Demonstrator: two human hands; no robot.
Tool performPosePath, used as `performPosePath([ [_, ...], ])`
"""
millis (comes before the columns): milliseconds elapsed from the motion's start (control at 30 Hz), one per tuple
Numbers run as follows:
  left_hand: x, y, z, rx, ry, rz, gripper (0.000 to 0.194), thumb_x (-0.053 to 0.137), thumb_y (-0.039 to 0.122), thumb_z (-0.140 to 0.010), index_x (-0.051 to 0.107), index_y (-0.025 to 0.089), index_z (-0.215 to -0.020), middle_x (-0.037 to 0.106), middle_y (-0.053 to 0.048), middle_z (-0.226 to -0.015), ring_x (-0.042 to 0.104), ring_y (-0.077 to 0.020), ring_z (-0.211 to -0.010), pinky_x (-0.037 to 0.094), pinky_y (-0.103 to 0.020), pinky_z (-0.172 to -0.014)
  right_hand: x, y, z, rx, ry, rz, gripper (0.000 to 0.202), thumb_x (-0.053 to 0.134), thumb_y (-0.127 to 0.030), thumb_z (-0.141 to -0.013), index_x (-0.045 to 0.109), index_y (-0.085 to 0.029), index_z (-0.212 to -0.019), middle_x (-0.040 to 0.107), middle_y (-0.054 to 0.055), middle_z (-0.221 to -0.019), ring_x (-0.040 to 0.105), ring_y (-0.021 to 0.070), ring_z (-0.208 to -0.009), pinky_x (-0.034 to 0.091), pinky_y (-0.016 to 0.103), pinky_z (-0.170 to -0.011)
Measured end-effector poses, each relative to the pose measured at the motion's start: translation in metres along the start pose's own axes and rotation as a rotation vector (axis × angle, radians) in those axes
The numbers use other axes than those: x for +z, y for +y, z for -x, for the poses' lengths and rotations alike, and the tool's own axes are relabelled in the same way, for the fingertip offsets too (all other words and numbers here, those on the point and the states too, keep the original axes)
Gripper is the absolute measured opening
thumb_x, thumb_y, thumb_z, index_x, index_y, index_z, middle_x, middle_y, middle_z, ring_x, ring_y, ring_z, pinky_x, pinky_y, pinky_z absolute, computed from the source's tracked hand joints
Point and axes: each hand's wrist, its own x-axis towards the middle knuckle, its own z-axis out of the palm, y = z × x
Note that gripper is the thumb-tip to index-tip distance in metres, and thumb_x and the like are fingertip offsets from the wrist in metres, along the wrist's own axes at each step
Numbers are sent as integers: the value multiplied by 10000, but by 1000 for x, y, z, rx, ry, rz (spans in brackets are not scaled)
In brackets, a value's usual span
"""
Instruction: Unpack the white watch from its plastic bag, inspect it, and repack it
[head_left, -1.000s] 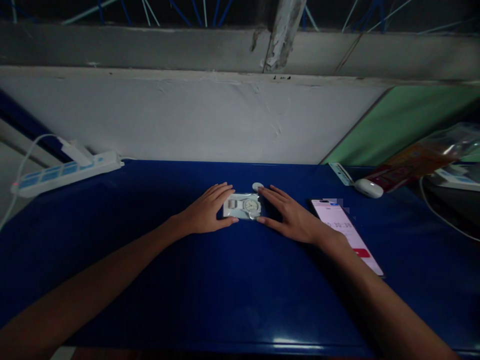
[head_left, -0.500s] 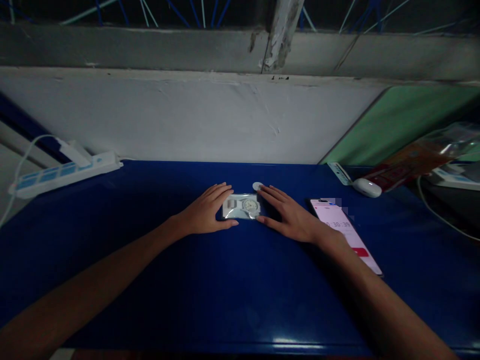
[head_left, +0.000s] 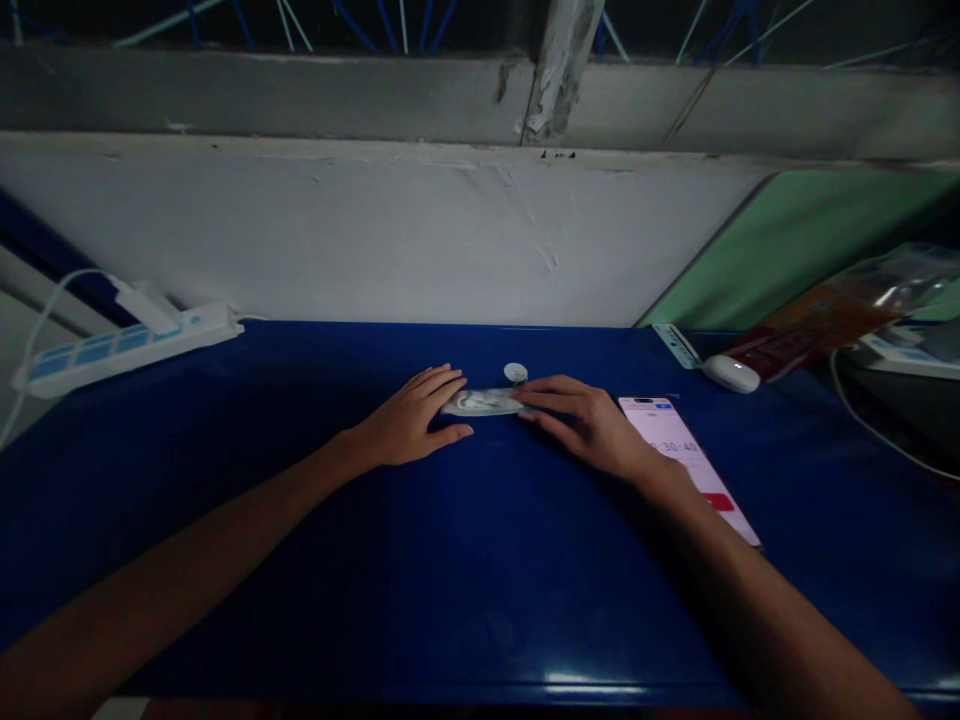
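Observation:
A clear plastic packet with a watch inside is tipped up on its edge on the blue table, showing as a narrow, blurred strip. My right hand pinches its right end between thumb and fingers. At the other end, my left hand lies with fingers stretched and thumb apart, its fingertips at the packet's left edge. A small round white disc lies just behind the packet, close to the right fingertips.
Right of my right hand lies a phone with a lit screen, partly behind my wrist. A white power strip stands at the left. Back right are a white rounded case and a red-orange plastic bag. A white wall bounds the back.
The packet lay flat with the watch dial facing up; now it is tilted on edge. My right hand has closed on its right end. My left hand has barely moved.

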Motion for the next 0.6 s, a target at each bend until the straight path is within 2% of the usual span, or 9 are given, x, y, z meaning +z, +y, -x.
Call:
performPosePath([
  [133,1,2,0,-16,58,36,888,583,492,-925,69,159,-1568,314,-217,-1563,327,-355,-1441,321,-544,-1162,0,-1,-1,186,127,-127,286,539,-396,-959,709,-234,-1122,751,69,-1099,700,270,-1015,565,462,-902],
  [200,1,4,0,-23,90,73,1002,619,430,-905,-91,176,-1565,302,-223,-1566,356,-360,-1425,348,-538,-1150,1,1,-1,271,126,-144,314,535,-425,-951,689,-207,-1118,763,85,-1011,717,273,-913,588,430,-787],
  [267,1,5,1,-19,108,91,1045,638,392,-888,-140,196,-1558,288,-213,-1574,362,-360,-1421,355,-535,-1147,3,2,-1,310,92,-133,336,514,-424,-955,659,-186,-1143,762,90,-943,716,264,-819,581,397,-688],
  [333,0,5,1,-2,100,77,985,639,376,-883,-47,217,-1571,264,-188,-1591,337,-354,-1436,336,-535,-1162,7,2,-2,324,69,-107,348,491,-412,-964,640,-174,-1171,755,89,-906,703,249,-743,568,383,-639],
  [400,0,5,0,-3,84,57,862,627,368,-885,116,206,-1560,274,-176,-1589,316,-339,-1449,315,-528,-1176,11,2,-3,313,66,-69,364,473,-396,-972,628,-167,-1209,750,94,-916,697,246,-738,572,397,-663],
  [500,0,5,0,-36,83,49,749,631,375,-863,296,122,-1483,317,-216,-1556,321,-334,-1445,310,-514,-1180,16,2,-5,239,81,48,387,425,-362,-995,597,-179,-1289,724,125,-1111,690,280,-966,560,472,-860],
  [600,0,4,0,-47,73,34,689,625,404,-840,386,78,-1397,341,-255,-1526,328,-353,-1436,323,-527,-1166,16,4,-3,180,63,186,460,417,-398,-1004,523,-175,-1392,615,161,-1340,575,322,-1231,464,547,-1035],
])
